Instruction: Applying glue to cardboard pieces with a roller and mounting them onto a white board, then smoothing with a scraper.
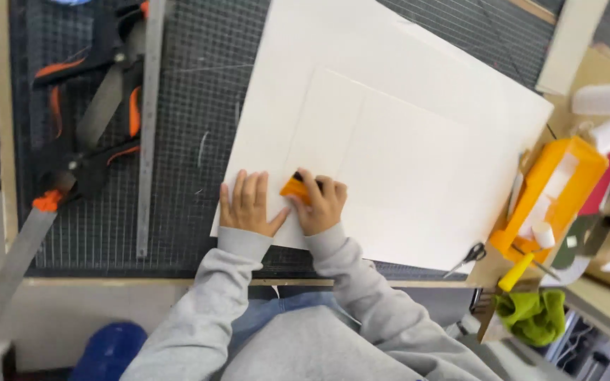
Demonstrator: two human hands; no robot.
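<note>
A large white board [418, 92] lies on a dark gridded cutting mat [192, 106]. A smaller white sheet [390, 162] rests on top of it. My left hand [246, 204] lies flat, fingers together, on the board's near left corner. Right beside it, my right hand [323, 203] grips a small orange cutter [295, 188] whose tip touches the smaller sheet's near left edge. Grey sleeves cover both arms.
Black and orange clamps [100, 92] and a long metal ruler [151, 120] lie on the mat at left. At right sit an orange tray [555, 190], scissors [466, 258], a yellow-handled tool [518, 272] and a green cloth [534, 314]. The table's wooden front edge [107, 281] runs below.
</note>
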